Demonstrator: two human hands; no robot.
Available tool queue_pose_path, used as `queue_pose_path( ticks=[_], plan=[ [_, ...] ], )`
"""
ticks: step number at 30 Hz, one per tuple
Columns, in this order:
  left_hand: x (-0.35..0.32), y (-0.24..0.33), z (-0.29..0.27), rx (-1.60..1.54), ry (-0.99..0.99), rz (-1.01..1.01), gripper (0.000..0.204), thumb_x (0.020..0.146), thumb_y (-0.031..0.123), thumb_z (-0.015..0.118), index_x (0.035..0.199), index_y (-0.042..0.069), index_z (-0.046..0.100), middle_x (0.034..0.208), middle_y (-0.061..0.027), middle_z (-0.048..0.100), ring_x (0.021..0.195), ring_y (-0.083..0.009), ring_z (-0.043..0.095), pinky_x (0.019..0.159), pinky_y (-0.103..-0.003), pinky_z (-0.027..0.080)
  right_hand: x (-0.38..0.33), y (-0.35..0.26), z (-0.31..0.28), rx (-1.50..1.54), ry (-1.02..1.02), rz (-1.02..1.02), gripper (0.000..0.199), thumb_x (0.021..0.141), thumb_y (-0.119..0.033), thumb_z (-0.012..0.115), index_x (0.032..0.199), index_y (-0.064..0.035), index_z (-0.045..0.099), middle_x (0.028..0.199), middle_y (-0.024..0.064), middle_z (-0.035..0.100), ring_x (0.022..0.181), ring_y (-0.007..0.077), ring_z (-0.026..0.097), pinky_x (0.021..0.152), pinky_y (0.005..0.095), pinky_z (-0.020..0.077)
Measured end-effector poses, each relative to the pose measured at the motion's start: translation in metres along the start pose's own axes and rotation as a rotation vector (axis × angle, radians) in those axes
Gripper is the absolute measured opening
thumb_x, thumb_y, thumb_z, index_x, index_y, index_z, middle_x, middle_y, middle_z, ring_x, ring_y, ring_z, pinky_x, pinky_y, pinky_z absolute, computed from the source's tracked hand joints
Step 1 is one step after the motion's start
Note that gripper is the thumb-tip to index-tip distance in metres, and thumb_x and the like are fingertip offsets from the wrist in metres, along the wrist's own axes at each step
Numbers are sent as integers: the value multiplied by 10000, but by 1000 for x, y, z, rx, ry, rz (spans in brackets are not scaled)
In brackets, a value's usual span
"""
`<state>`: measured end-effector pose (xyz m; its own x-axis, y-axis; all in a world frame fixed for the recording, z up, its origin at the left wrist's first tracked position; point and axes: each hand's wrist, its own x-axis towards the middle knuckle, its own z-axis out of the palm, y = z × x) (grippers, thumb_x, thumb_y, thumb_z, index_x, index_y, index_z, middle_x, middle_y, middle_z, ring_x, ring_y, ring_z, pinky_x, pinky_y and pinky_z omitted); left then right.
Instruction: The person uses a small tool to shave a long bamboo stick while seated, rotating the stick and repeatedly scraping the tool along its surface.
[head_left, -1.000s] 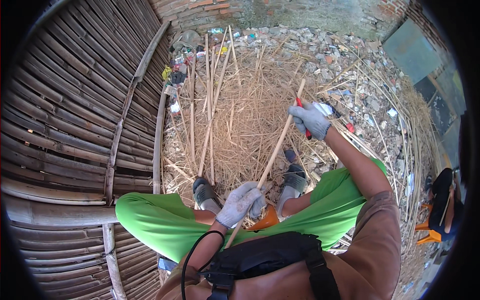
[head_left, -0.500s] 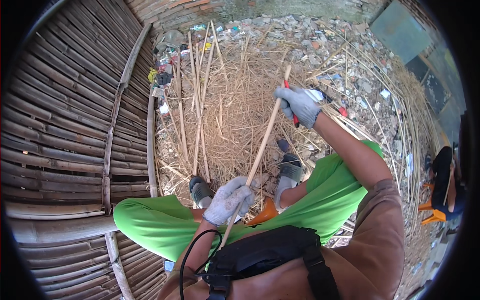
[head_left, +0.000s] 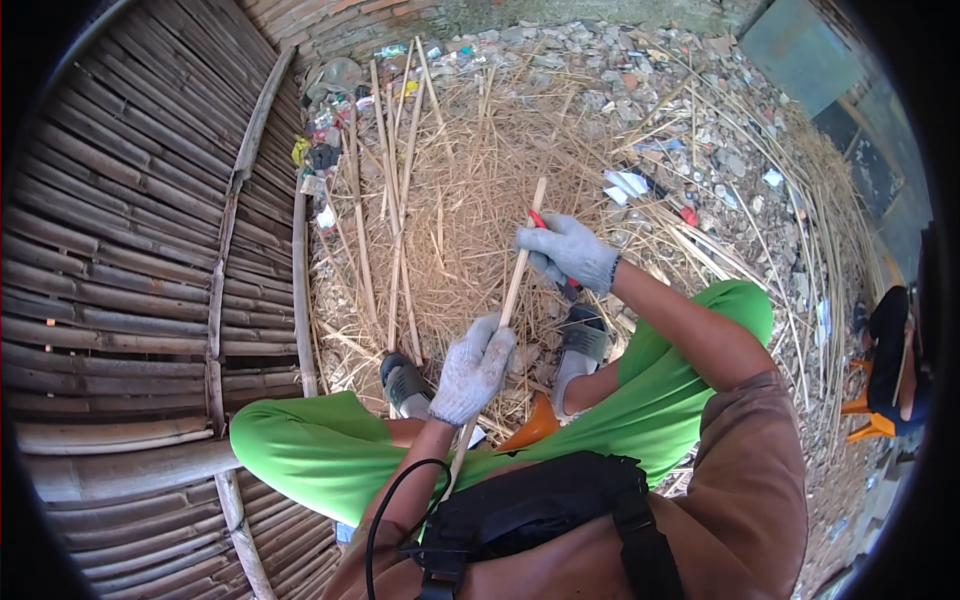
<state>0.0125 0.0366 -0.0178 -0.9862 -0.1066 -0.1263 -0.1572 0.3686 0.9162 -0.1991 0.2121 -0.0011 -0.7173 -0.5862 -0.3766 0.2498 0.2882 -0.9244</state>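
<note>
A long pale bamboo strip (head_left: 514, 287) slants away from my lap, its far end over the straw-covered ground. My gloved left hand (head_left: 474, 370) is closed round its middle, and the lower part runs down past my wrist toward my waist. Farther up, my gloved right hand (head_left: 575, 252) grips a red-handled tool (head_left: 538, 219) and presses it to the strip near the far end. Red shows on both sides of the fist. The tool's blade, if it has one, is hidden by my fingers and the strip.
Shavings (head_left: 460, 220) cover the ground between and beyond my feet. Several bamboo strips (head_left: 393, 220) lie at the left, beside a bamboo-slat wall (head_left: 120, 250). More long strips (head_left: 830, 220) lie at the right, near a person on an orange stool (head_left: 872, 428). A brick wall (head_left: 400, 20) stands behind.
My right hand has come nearer and slightly left with the red-handled tool. The strip's far end has come closer too. My left hand has moved forward and right, so both hands are closer together.
</note>
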Motion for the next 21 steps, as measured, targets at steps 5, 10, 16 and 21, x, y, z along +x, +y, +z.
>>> queue_pose_path(
  ticks=[5, 10, 16, 21],
  plan=[
    [-6, 8, -2, 96, -38, -27, 424, 1111, 347, 620, 1344, -7, 636, 777, -209, 661, 702, -339, 708, 682, -446, 561, 7, -5, -11, 43, 74, -15, 352, 1012, -378, 737, 1063, -33, 691, 727, 10, 631, 490, 89, 553, 437, 271, 434],
    [-12, 14, 6, 167, -41, 76, 357, 1110, 315, 624, 1294, 11, 662, 794, -230, 670, 684, -406, 705, 649, -478, 556, 20, 0, -38, 40, 205, -27, 361, 999, -382, 721, 1002, -25, 670, 744, 30, 637, 532, 108, 585, 480, 288, 468],
    [-19, 17, 6, 99, -58, 118, 282, 1122, 277, 607, 1190, 15, 684, 757, -199, 619, 693, -358, 688, 642, -462, 534, 15, -16, -45, 137, 255, -129, 389, 1061, -429, 690, 1078, -42, 719, 746, 8, 662, 534, 88, 572, 488, 272, 450],
    [-25, -6, 9, -911, -277, -237, 380, 1122, 298, 622, 1288, -43, 633, 694, -36, 587, 556, -140, 571, 529, -291, 468, 14, -23, -43, 214, 146, -213, 386, 1068, -446, 703, 1067, -60, 701, 749, 13, 674, 521, 81, 560, 471, 269, 435]
  ],
)
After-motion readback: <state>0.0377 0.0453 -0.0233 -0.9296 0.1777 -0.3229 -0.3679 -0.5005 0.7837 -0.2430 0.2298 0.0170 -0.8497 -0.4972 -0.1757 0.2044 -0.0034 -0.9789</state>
